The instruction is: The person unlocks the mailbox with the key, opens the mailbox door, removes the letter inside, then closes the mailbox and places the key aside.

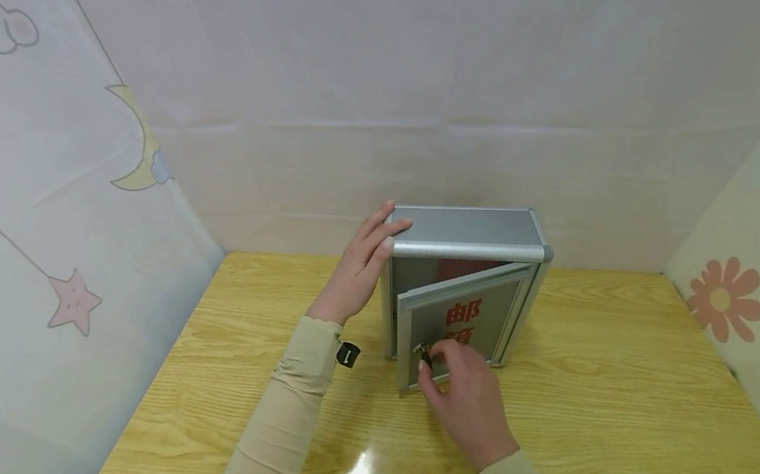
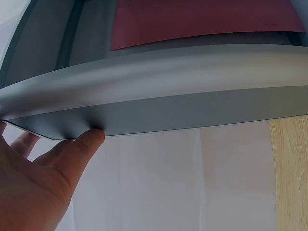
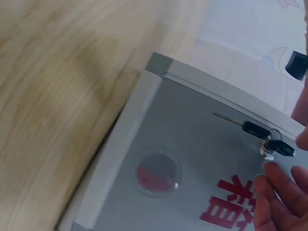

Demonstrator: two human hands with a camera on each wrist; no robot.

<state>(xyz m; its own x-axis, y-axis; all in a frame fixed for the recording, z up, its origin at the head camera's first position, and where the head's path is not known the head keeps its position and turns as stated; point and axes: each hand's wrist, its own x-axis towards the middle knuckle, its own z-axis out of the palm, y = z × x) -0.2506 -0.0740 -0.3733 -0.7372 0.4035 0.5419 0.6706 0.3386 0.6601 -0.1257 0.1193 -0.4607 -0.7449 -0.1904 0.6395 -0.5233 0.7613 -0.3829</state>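
Note:
A grey metal mailbox (image 1: pixel 466 229) with silver edges stands upright on the table. Its front door (image 1: pixel 485 317), marked with red characters, is ajar, swung out on its left side. My left hand (image 1: pixel 359 266) rests on the box's top left corner, fingers extended over the top and thumb by the front edge. At the door's lock, the thumb and fingers of my right hand (image 1: pixel 467 395) are curled round a black-headed key (image 3: pixel 281 147). A second key (image 3: pixel 255 129) dangles from the same ring. Inside the box is a red sheet (image 2: pixel 207 21).
The wood-grain table (image 1: pixel 619 400) extends on both sides of the mailbox. Behind it hangs a pale cloth backdrop (image 1: pixel 314 82), with printed cloths at left and right. A round window (image 3: pixel 158 173) low in the door shows red behind it.

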